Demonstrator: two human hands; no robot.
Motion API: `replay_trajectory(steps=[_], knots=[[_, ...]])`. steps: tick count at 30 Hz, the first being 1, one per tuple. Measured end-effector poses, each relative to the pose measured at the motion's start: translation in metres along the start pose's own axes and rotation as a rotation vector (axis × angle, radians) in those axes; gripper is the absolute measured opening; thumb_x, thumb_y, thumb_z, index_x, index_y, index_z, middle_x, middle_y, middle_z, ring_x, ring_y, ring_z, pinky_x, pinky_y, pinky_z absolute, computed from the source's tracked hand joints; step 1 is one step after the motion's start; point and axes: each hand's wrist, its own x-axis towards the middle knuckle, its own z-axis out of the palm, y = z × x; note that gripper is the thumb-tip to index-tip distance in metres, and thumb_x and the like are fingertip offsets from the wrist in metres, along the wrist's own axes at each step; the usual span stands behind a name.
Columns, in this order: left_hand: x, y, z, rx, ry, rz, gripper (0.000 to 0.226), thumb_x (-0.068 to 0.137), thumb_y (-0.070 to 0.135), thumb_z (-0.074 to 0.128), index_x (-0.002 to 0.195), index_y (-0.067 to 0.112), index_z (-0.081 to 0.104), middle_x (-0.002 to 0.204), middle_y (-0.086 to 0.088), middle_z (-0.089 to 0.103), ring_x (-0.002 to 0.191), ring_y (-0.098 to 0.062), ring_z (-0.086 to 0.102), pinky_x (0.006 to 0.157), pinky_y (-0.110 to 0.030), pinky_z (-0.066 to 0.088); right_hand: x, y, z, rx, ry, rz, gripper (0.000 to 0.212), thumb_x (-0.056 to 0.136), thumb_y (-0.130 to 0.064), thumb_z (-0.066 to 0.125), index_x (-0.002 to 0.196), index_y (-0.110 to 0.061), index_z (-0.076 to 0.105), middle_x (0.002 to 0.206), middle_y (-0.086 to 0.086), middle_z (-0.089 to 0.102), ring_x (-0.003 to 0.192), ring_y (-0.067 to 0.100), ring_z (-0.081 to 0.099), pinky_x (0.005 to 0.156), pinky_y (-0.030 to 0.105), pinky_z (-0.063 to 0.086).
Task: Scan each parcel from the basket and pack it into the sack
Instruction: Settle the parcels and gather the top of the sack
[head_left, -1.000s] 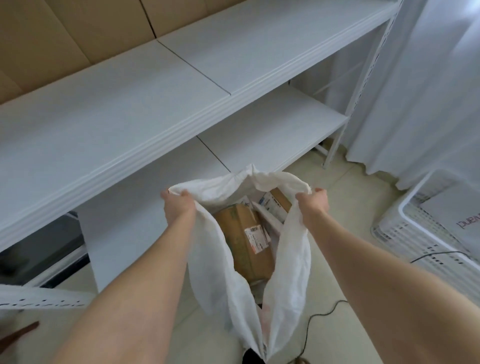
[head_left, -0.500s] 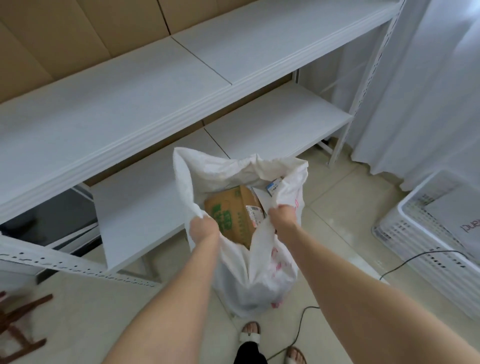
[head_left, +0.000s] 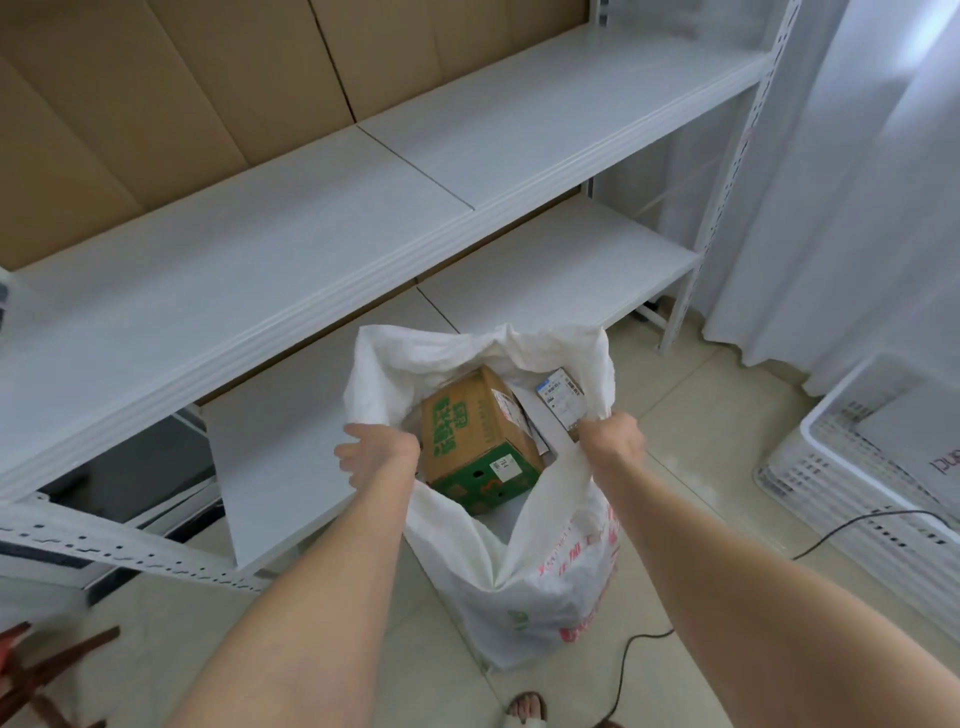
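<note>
White metal shelf (head_left: 467, 156) ran across the upper view, brown cardboard sheets behind it; pale curtain (head_left: 831, 182) hung at right. On the tiled floor (head_left: 701, 467), at far right, stood the white slotted basket (head_left: 841, 514) with a flat grey packet (head_left: 914, 441) inside. Sack (head_left: 545, 587), white with red print, stood on the floor in front of the shelf, well apart from the basket, mouth held wide. Inside it: a cardboard box (head_left: 467, 431) with green print, tilted, white label on its side; a smaller labelled parcel (head_left: 563, 397) beside it against the right wall of the sack. Right hand (head_left: 610, 441): grip clamped on the near right rim of the sack. Left hand (head_left: 376, 457) at the near left rim, blurred; cannot tell whether its grip held the cloth or was apart. Dark cable (head_left: 883, 513) lay on the floor by the basket.
</note>
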Motion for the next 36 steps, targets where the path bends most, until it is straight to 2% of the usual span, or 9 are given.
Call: replay_trajectory(steps=[3,5,8,11,18,22,28,33,36], knots=[[-0.014,0.015,0.013,0.370,0.131,0.518,0.056,0.090,0.023,0.059,0.141,0.018,0.036,0.144,-0.012,0.032,0.130,-0.029,0.036,0.104,-0.039,0.038,-0.003,0.002,-0.003,-0.039,-0.017,0.005,0.026,0.085,-0.015,0.057,0.110,-0.012,0.060,0.090,0.008,0.062,0.079,0.027,0.062,0.059,0.031,0.049],[-0.026,0.029,0.026,0.412,-0.167,0.685,0.036,0.093,0.014,0.053,0.130,0.017,0.054,0.132,-0.007,0.049,0.122,-0.026,0.048,0.090,-0.032,0.044,-0.003,-0.002,-0.006,-0.039,-0.010,-0.004,0.027,0.082,-0.011,0.056,0.109,-0.013,0.062,0.091,0.009,0.064,0.078,0.028,0.062,0.056,0.028,0.045],[-0.045,0.037,0.040,0.595,-0.798,0.617,0.036,0.094,0.002,0.049,0.125,0.018,0.060,0.127,-0.003,0.053,0.117,-0.025,0.057,0.079,-0.028,0.048,-0.003,-0.004,-0.016,-0.060,0.018,0.000,0.021,0.085,-0.014,0.057,0.106,-0.011,0.061,0.083,0.007,0.060,0.078,0.027,0.059,0.053,0.026,0.039],[-0.054,0.035,0.050,0.833,-1.069,0.493,0.043,0.091,0.004,0.060,0.128,0.025,0.059,0.134,-0.002,0.053,0.102,-0.024,0.064,0.061,-0.027,0.057,-0.001,-0.005,-0.029,-0.133,-0.022,0.039,0.015,0.086,-0.013,0.058,0.099,-0.006,0.056,0.074,0.007,0.051,0.076,0.027,0.057,0.059,0.031,0.045],[-0.049,0.063,0.054,0.425,-0.573,0.747,0.028,0.093,0.005,0.044,0.113,0.005,0.063,0.103,-0.009,0.059,0.093,-0.024,0.059,0.086,-0.034,0.050,-0.009,-0.013,-0.037,-0.234,-0.068,0.035,0.057,0.080,-0.023,0.068,0.130,-0.010,0.043,0.120,0.013,0.048,0.103,0.031,0.058,0.080,0.038,0.054],[-0.050,0.084,0.053,0.473,-0.508,0.803,0.010,0.092,0.007,0.049,0.089,0.006,0.059,0.087,-0.007,0.055,0.076,-0.019,0.053,0.073,-0.029,0.048,-0.012,-0.017,-0.048,-0.242,-0.051,0.041,0.077,0.074,-0.026,0.079,0.137,-0.015,0.038,0.127,0.013,0.040,0.112,0.031,0.051,0.087,0.039,0.053],[-0.076,0.115,0.066,0.499,-0.464,0.874,0.016,0.094,0.016,0.053,0.107,0.009,0.060,0.106,-0.008,0.062,0.090,-0.018,0.063,0.082,-0.030,0.056,-0.001,-0.017,-0.078,-0.209,-0.091,0.056,0.067,0.083,-0.023,0.075,0.138,-0.006,0.041,0.143,0.017,0.030,0.118,0.035,0.050,0.098,0.044,0.049],[-0.108,0.130,0.071,0.527,-0.309,0.882,0.015,0.095,0.018,0.050,0.099,0.008,0.061,0.098,-0.009,0.063,0.083,-0.020,0.061,0.083,-0.033,0.055,0.018,0.003,-0.110,-0.192,-0.090,-0.040,0.037,0.088,-0.017,0.062,0.121,-0.002,0.052,0.134,0.016,0.040,0.109,0.030,0.053,0.081,0.033,0.049],[-0.146,0.146,0.078,0.388,-0.157,0.873,0.020,0.097,0.023,0.046,0.100,0.012,0.063,0.099,-0.006,0.063,0.087,-0.021,0.061,0.075,-0.031,0.053,0.025,0.018,-0.145,-0.128,-0.103,-0.100,0.046,0.088,-0.021,0.066,0.130,-0.007,0.054,0.136,0.013,0.045,0.116,0.030,0.053,0.095,0.036,0.048]])
